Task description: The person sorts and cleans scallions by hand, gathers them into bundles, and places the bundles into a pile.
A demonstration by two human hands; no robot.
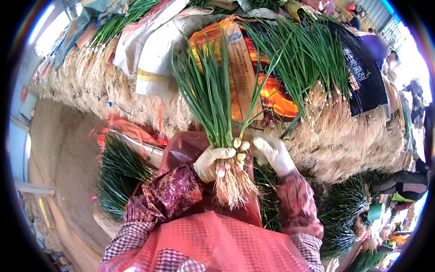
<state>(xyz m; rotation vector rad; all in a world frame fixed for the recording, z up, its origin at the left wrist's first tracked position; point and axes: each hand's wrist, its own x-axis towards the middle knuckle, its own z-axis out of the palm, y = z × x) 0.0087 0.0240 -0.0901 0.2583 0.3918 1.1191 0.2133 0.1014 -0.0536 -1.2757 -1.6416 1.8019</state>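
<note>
— Counting the left hand and right hand, reaching how many?
— Reaching two.
— Seeing more than one held onion bunch?
— Seeing just one.
— Spotting how many patterned oversleeves?
— Spotting two, plus one teal cylinder.

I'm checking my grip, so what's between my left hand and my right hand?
In the head view, pale bulbs of the onion bunch lie between your left hand, holding it, and your blurred right hand.

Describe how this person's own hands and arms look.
The left hand and right hand are gloved in off-white. The left oversleeve is deep purple with lighter patterning; the right oversleeve is mottled pinkish red. Checked sleeves show above both.
</note>
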